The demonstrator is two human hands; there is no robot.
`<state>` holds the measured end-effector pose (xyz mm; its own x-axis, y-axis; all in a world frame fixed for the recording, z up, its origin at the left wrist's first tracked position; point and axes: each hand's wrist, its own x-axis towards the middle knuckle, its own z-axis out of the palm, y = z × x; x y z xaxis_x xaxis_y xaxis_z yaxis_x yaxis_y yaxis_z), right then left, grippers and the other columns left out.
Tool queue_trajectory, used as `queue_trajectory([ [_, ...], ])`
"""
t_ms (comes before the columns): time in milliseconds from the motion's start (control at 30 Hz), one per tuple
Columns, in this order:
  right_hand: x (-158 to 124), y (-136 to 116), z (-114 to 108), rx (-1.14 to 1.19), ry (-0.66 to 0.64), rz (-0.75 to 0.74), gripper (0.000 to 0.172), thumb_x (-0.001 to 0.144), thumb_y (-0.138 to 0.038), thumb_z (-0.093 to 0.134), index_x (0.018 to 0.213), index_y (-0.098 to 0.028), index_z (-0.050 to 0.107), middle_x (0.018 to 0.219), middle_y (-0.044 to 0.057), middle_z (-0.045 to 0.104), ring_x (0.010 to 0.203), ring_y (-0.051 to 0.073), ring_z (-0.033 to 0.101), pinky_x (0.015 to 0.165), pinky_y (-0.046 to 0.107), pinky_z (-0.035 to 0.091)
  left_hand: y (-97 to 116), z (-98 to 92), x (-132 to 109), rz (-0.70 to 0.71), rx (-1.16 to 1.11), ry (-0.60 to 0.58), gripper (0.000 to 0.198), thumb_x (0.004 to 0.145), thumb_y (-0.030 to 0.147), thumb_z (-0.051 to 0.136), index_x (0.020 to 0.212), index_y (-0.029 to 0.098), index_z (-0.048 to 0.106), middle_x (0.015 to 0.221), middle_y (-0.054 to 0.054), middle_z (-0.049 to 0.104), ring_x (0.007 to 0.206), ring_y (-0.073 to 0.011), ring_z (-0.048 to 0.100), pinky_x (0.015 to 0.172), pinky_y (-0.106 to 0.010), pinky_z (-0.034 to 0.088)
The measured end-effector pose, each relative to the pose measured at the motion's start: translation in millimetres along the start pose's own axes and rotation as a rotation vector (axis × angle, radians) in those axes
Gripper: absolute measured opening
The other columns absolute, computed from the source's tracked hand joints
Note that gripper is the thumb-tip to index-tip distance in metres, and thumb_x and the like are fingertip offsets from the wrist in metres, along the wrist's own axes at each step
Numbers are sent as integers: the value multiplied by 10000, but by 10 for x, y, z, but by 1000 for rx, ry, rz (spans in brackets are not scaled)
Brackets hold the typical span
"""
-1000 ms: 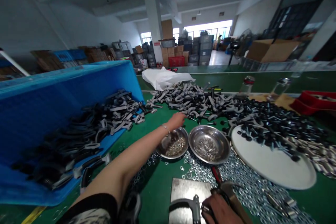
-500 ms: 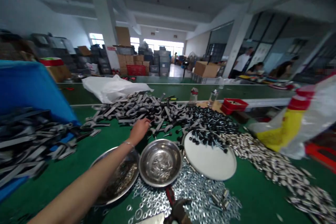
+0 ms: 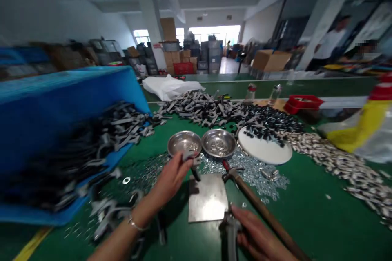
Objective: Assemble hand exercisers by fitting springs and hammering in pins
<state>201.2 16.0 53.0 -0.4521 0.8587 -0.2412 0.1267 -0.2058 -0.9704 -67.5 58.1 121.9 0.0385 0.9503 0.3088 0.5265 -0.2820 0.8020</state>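
My left hand [image 3: 172, 177] is closed on a small grey-and-black clamp-like part [image 3: 187, 155], held above the far left corner of a flat metal plate [image 3: 208, 202]. My right hand [image 3: 252, 230] grips another grey-and-black metal part [image 3: 232, 238] near the plate's close right corner; its exact kind is blurred. A hammer [image 3: 260, 208] with a wooden handle lies to the right of the plate. Beyond my left hand are two steel bowls, the left bowl [image 3: 177, 139] and the right bowl [image 3: 228, 139], with small metal pieces inside.
A blue bin [image 3: 101, 83] of similar parts lies open at left. Heaped parts [image 3: 202, 108] cover the table's far side. A white round tray [image 3: 263, 153] holds black-headed bolts [image 3: 265, 134]. Loose washers [image 3: 245, 167] and silvery pieces [image 3: 339, 171] spread rightward. Co-workers are in the background.
My left hand has come back from the far heap with a part in it. My right hand and its part have come into view. The view has turned left and downward.
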Motion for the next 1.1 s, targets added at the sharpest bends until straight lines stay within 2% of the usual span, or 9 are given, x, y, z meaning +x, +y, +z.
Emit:
queue_trajectory([
  [67,27,-20,29,-180,69,-38,448,938,-599,470,828,-198,638,809,51,669,769,214,648,684,308,500,-15,275,-364,-215,-260,-116,355,1004,506,351,1086,201,514,891,-52,716,677,-169,681,677,-295,532],
  [133,103,-88,36,-415,130,-168,376,939,-554,477,823,-214,589,787,41,654,743,219,630,699,318,473,-51,571,-646,-395,-428,-150,419,994,577,318,1040,199,494,688,-5,673,435,-131,568,464,-235,431],
  [200,161,-167,58,-573,123,-247,304,965,-496,430,891,-230,556,797,40,657,733,226,637,708,327,459,-65,799,-824,-496,-529,-143,463,978,621,315,1024,197,494,588,21,619,368,-122,511,389,-207,345],
  [267,178,-219,96,-668,90,-258,274,981,-471,387,944,-236,524,792,44,659,718,238,651,687,330,452,-52,913,-904,-539,-582,-128,486,968,641,318,1026,194,500,545,34,581,362,-125,508,373,-199,331],
  [400,160,-205,151,-792,54,-253,269,1000,-467,343,945,-245,484,781,52,666,711,258,677,654,326,446,-10,905,-914,-553,-595,-127,522,953,670,325,1031,190,516,519,47,542,357,-123,499,365,-195,333],
  [533,150,-139,149,-837,8,-273,234,1009,-423,343,952,-244,483,793,58,691,733,267,707,638,316,455,30,869,-891,-547,-580,-200,528,961,672,296,1027,195,513,501,58,514,332,-113,462,346,-189,296],
  [833,93,-181,155,-646,120,-412,218,1005,-393,394,927,-239,526,754,26,681,647,203,662,615,285,477,158,917,-840,-419,-412,-200,465,1002,600,242,1051,208,486,527,56,515,364,-126,489,370,-214,342],
  [967,23,-185,182,-590,96,-357,246,1001,-432,404,924,-244,543,752,36,678,659,210,648,627,296,484,45,897,-935,-321,-242,-204,429,1021,525,230,1147,210,492,583,25,569,463,-154,574,506,-264,451],
  [1100,-23,-231,188,-537,-27,-284,266,990,-447,414,981,-242,583,834,66,702,745,228,666,703,330,517,-51,802,-1006,-142,66,-214,438,1018,443,208,1227,191,499,940,-99,676,812,-228,680,770,-350,520],
])
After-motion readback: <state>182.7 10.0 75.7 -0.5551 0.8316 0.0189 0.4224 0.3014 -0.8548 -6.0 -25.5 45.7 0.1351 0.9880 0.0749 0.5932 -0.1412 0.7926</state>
